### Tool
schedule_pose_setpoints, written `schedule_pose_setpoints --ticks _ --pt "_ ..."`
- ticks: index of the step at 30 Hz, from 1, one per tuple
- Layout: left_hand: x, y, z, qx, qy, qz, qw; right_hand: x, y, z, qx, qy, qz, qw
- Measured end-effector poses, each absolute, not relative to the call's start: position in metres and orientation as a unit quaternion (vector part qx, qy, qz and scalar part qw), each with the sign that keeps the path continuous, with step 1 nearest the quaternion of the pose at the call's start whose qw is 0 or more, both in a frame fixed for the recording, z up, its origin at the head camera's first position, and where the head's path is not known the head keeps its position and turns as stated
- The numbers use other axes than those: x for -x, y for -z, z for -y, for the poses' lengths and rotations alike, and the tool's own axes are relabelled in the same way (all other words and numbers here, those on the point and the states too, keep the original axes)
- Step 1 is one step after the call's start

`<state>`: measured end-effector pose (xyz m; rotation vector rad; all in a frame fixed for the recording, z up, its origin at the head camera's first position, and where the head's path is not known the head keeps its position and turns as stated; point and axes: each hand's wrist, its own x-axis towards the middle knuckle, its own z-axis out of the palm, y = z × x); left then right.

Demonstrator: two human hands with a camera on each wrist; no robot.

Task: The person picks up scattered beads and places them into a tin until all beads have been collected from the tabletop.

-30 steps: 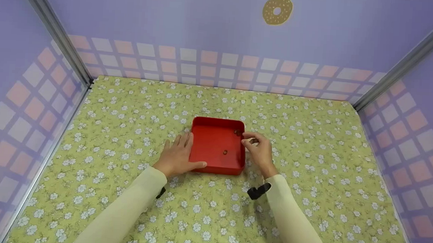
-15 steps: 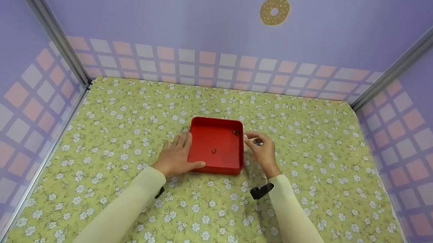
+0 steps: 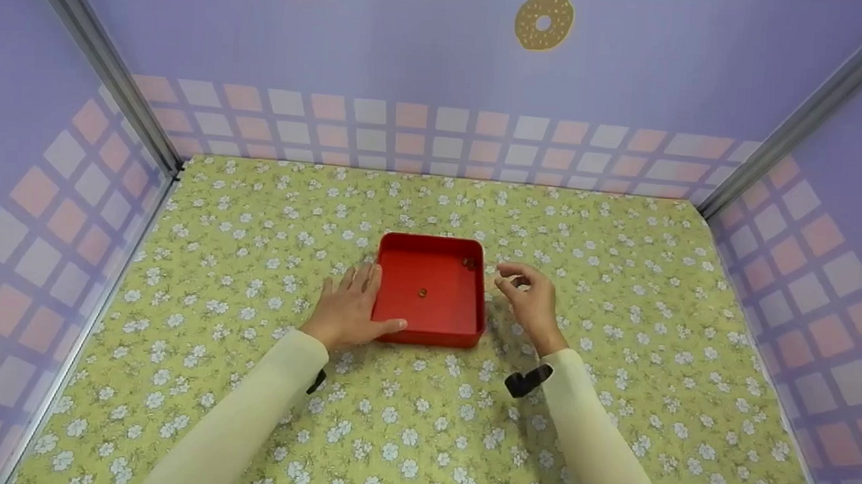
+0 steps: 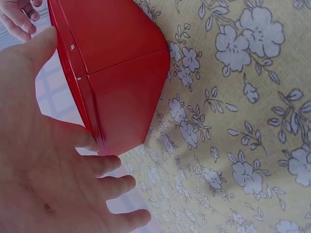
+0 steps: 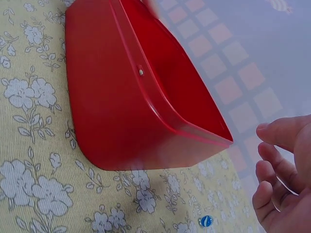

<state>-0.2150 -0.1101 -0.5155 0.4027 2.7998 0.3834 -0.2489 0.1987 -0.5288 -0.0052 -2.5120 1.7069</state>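
A square red box without a lid sits on the flowered cloth. Inside it, one small brown round piece lies near the middle, and a few more brown pieces sit in the far right corner. My left hand rests against the box's left side, fingers straight, thumb over the front edge. To the right of the box, my right hand hovers with fingers loosely bent; nothing shows between them in the right wrist view. Below it there, a blue marble lies on the cloth.
The yellow flowered cloth covers the whole table. Purple panels with pink and white squares enclose the back and both sides, joined by grey metal posts.
My right hand has drawn away from the box's right rim, toward the right. The single brown piece has rolled leftward across the box floor. My left hand stays in place.
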Motion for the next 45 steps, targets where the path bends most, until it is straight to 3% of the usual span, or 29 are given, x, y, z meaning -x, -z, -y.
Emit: schedule_pose_setpoints --ticks 16,45 --pt "0.214 0.517 0.112 -0.151 -0.114 -0.976 0.111 0.248 0.530 -0.213 0.023 -0.552 0.832 0.057" --pt "0.217 0.514 0.111 -0.149 -0.123 -0.971 0.137 0.239 0.532 -0.241 0.030 -0.534 0.844 0.044"
